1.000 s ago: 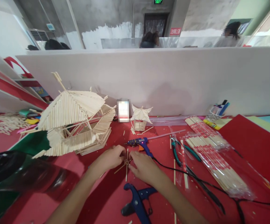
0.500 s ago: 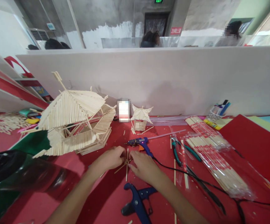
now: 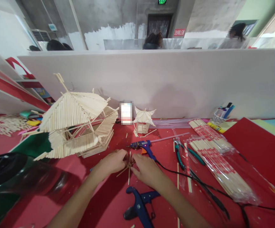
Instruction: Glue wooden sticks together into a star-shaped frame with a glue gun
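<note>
A small star-shaped frame of thin wooden sticks (image 3: 129, 173) stands out from a round centre, low over the red table. My left hand (image 3: 118, 160) has its fingers closed on the frame's left side. On the other side, my right hand (image 3: 143, 166) pinches the frame near its centre. Just beyond my hands lies a blue glue gun (image 3: 145, 145) with a clear glue stick in its back. Nearer to me is a dark blue cutter tool (image 3: 139, 205), touched by neither hand.
A large stick pavilion (image 3: 75, 120) stands at left, behind a dark bottle (image 3: 28, 177). A small stick pavilion (image 3: 143, 122) is at centre back. Green-handled pliers (image 3: 180, 156), a black cable (image 3: 170, 171) and bagged sticks (image 3: 218, 161) lie at right.
</note>
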The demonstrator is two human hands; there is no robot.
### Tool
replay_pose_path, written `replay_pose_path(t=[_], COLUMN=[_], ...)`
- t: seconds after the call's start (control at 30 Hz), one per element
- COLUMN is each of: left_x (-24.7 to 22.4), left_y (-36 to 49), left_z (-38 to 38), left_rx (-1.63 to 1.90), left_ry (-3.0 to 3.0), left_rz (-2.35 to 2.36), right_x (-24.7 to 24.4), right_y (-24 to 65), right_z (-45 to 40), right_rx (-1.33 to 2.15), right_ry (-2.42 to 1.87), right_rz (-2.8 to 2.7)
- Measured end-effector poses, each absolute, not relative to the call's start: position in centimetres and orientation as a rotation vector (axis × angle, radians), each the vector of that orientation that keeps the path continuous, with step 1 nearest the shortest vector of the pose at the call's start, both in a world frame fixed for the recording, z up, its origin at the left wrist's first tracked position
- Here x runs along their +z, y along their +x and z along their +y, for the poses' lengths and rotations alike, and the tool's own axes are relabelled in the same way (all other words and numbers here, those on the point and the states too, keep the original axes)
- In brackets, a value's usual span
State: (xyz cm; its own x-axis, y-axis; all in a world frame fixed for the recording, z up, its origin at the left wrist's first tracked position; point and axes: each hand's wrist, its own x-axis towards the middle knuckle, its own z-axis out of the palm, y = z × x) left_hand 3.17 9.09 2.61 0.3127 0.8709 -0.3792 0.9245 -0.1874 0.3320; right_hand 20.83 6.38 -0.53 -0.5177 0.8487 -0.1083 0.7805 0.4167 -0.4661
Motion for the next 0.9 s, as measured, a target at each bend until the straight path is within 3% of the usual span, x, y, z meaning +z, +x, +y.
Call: replay_pose_path(t=[0.9], left_x=[2.85], left_y=[2.96], left_z=[8.91], left_rx=[-0.065], left_ry=[2.127], left_rz=[1.464], right_x=[-0.41], right_y=[20.76], right_z=[6.41], right_rx=[0.703], right_ry=[-1.480], right_rz=[-2.522])
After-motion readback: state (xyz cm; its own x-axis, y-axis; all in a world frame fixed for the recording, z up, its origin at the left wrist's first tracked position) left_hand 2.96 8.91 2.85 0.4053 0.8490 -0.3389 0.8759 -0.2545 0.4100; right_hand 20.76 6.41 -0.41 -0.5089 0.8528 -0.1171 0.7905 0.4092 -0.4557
